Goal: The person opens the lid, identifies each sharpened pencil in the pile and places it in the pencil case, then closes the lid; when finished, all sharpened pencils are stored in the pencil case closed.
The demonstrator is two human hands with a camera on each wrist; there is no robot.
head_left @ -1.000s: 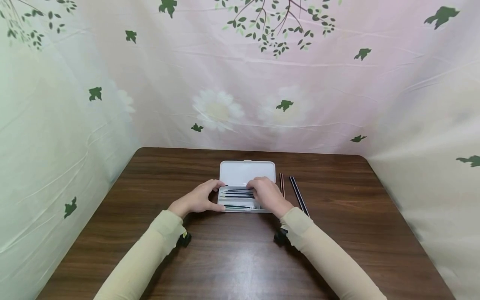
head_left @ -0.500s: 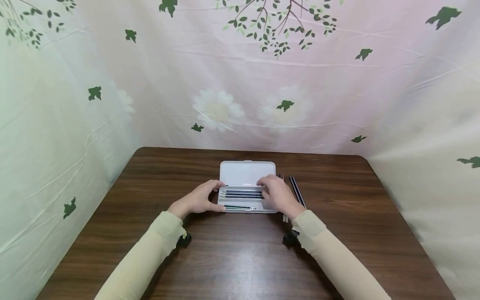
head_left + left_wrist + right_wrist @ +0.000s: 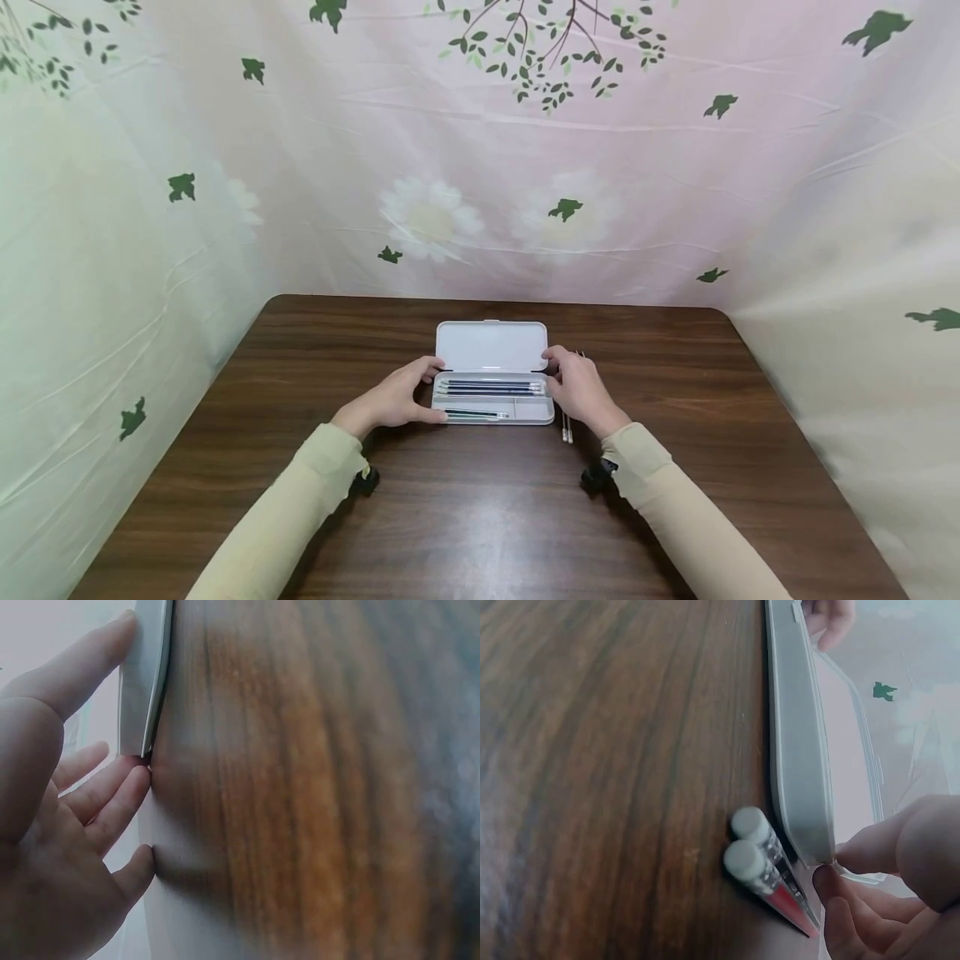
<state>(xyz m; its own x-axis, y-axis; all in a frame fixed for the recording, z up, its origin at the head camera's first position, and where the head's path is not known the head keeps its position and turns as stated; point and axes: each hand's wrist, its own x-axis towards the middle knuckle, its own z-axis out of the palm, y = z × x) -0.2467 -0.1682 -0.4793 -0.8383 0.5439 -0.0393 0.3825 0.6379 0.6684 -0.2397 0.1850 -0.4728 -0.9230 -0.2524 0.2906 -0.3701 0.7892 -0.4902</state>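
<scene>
A white pencil case (image 3: 535, 410) lies open on the table, its lid (image 3: 491, 346) tipped back. Several dark pencils (image 3: 491, 388) lie in its rear compartment; a green pencil (image 3: 474, 414) is in the front one. My left hand (image 3: 386, 402) grips the case's left end, thumb along the front side and fingers at the back corner. At the right end, my right hand (image 3: 583, 390) holds the case, thumb at its rim and forefinger by the lid's corner. Just beside that end lie two pencils (image 3: 776, 881) with white erasers, partly hidden by the hand.
The dark wooden table (image 3: 450, 517) stretches around the case. A printed cloth (image 3: 487, 167) with flowers, leaves and birds hangs behind it and at both sides. Thin pencil ends (image 3: 581, 354) peek out behind the right hand.
My right hand has left the pencils inside the case and moved right to its right end. The pencils in the rear compartment lie straighter. My left hand keeps its place.
</scene>
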